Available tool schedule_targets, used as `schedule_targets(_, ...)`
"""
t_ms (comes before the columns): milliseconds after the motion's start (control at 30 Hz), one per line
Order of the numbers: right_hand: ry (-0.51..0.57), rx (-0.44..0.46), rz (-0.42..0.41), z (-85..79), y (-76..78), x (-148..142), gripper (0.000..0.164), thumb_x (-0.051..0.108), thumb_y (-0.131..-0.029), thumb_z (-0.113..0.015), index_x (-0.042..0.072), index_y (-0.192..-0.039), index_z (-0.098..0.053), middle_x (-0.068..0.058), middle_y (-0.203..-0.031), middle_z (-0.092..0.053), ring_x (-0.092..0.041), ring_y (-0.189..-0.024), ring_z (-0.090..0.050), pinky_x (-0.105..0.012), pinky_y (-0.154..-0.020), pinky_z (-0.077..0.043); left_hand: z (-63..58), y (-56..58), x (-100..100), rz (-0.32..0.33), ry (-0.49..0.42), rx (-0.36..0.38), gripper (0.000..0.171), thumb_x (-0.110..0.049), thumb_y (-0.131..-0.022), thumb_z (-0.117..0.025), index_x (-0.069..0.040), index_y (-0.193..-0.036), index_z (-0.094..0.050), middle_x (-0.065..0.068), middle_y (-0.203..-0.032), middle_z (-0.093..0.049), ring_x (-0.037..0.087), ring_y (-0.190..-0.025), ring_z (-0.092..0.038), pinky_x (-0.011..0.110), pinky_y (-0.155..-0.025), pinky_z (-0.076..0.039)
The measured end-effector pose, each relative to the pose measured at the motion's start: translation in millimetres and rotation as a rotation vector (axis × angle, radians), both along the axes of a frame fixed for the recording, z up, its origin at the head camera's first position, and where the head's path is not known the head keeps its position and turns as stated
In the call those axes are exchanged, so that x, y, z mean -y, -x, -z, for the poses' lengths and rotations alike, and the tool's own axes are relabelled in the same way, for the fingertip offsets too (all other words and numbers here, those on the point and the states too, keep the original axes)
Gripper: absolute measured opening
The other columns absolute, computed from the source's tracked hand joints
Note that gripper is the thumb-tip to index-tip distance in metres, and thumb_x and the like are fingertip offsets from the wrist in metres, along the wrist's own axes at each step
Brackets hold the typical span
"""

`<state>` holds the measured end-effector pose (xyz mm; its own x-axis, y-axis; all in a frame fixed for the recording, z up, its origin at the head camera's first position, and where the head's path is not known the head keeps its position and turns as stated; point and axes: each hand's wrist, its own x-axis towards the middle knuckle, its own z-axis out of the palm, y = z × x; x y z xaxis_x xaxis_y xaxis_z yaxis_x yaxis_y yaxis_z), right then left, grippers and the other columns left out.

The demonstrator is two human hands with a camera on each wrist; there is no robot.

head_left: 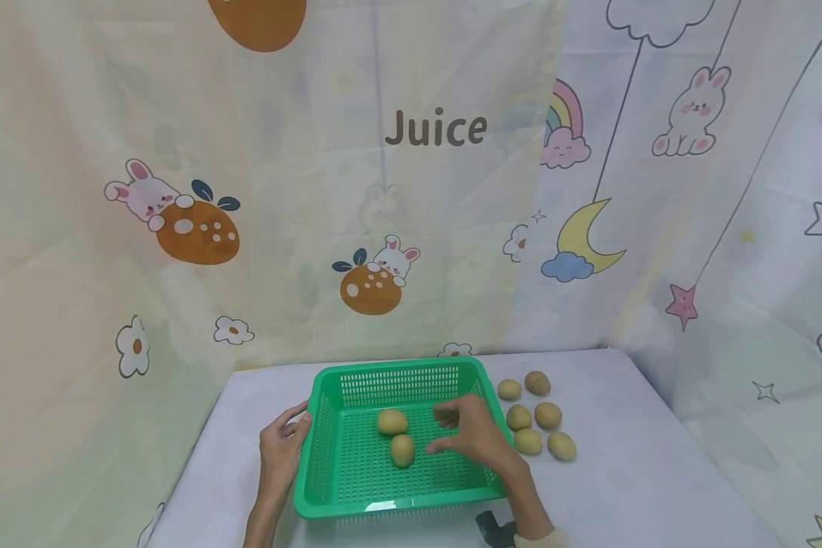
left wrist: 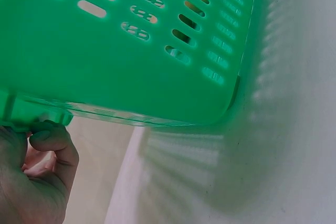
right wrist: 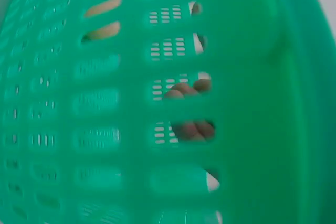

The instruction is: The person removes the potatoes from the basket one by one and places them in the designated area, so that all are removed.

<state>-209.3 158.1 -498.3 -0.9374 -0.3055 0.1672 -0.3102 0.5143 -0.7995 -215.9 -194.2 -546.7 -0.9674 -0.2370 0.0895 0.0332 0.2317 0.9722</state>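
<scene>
A green slotted plastic basket (head_left: 400, 502) stands on the table in front of me, with two potatoes (head_left: 402, 450) lying close together on its floor. My left hand (head_left: 281, 449) grips the basket's left rim; the left wrist view shows its thumb and curled fingers at the rim. Above the right part of the basket hangs my right hand (head_left: 478, 435), thumb and fingers apart and nothing between them. The basket's side wall (right wrist: 257, 103) fills the right wrist view, and fingertips (right wrist: 191, 88) show through its slots.
Several more potatoes (head_left: 528, 441) lie on the white tabletop (head_left: 630, 457) just right of the basket. A printed curtain (head_left: 445, 213) hangs behind and along the sides. Something black (head_left: 495, 530) is by my right wrist at the near edge.
</scene>
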Motion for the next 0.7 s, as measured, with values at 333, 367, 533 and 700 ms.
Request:
schedule_targets(333, -0.062, 0.044, -0.038, -2.9, 1.9, 20, 0.066, 0.022, -0.073, -0.104, -0.011, -0.123, -0.076, -0.027, -0.118, -0.080, -0.043, -0.104, -0.080, -0.047, -0.086, -0.069, -1.5, -1.1, 1, 0.014, -0.017, -0.002, 0.041, -0.023, -0.113, -0.063, -0.002, -0.148, -0.064, 0.025, -0.108, -0.081, 0.011, -0.072, -0.079, 0.025, -0.063, -0.064)
schedule_targets(367, -0.059, 0.050, -0.045, -3.8, 1.9, 22, 0.065, 0.020, -0.073, -0.103, -0.012, -0.122, -0.076, -0.029, -0.118, -0.079, -0.045, -0.104, -0.080, -0.048, -0.086, -0.069, -1.3, -1.2, 2, 0.015, -0.015, 0.001, 0.042, -0.024, -0.113, -0.063, -0.002, -0.148, -0.064, 0.026, -0.109, -0.081, 0.011, -0.072, -0.079, 0.025, -0.064, -0.064)
schedule_targets(533, -0.080, 0.089, -0.046, -7.2, 0.7, 31, 0.059, 0.017, -0.072, -0.104, -0.013, -0.116, -0.077, -0.033, -0.118, -0.078, -0.045, -0.103, -0.080, -0.052, -0.086, -0.068, 1.0, -0.4, 2, 0.012, -0.011, 0.005, 0.040, -0.023, -0.113, -0.062, -0.003, -0.148, -0.065, 0.026, -0.109, -0.081, 0.012, -0.073, -0.079, 0.026, -0.064, -0.065)
schedule_targets(700, -0.113, 0.087, -0.032, -8.9, 0.9, 37, 0.057, 0.014, -0.070, -0.104, -0.015, -0.111, -0.078, -0.033, -0.117, -0.078, -0.047, -0.106, -0.079, -0.055, -0.089, -0.068, 0.5, 0.4, 1, 0.008, -0.018, 0.009, 0.039, -0.022, -0.113, -0.062, -0.004, -0.147, -0.065, 0.023, -0.106, -0.081, 0.012, -0.072, -0.079, 0.026, -0.064, -0.065)
